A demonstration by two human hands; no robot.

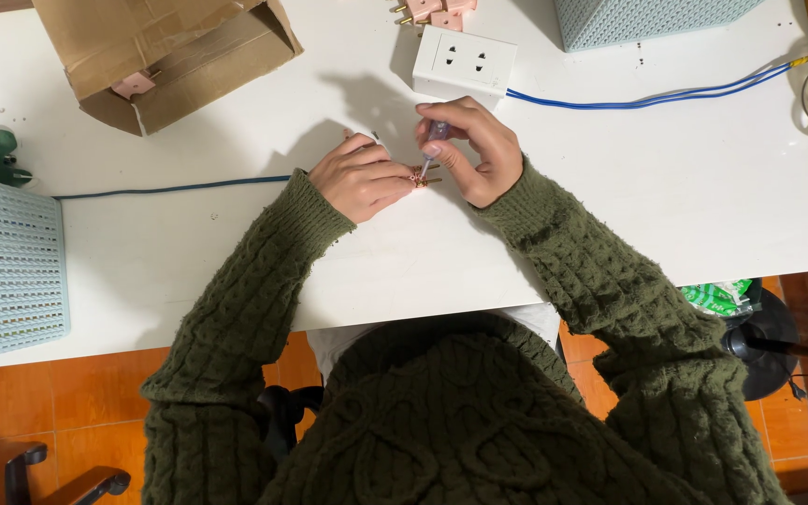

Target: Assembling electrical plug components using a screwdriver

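My left hand (359, 178) pinches a small pink plug part (417, 178) against the white table (610, 187). My right hand (471, 148) grips a small screwdriver (434, 142) with a clear handle, held upright with its tip down on that part. The two hands touch at the fingertips near the table's middle. Most of the plug part is hidden under my fingers. Both arms wear dark green knitted sleeves.
A white socket block (465, 59) with a blue cable (666, 95) lies just beyond my hands, with pink plugs (437, 11) behind it. An open cardboard box (165, 56) sits far left. Pale blue baskets stand at the left edge (7, 266) and top right (642, 19).
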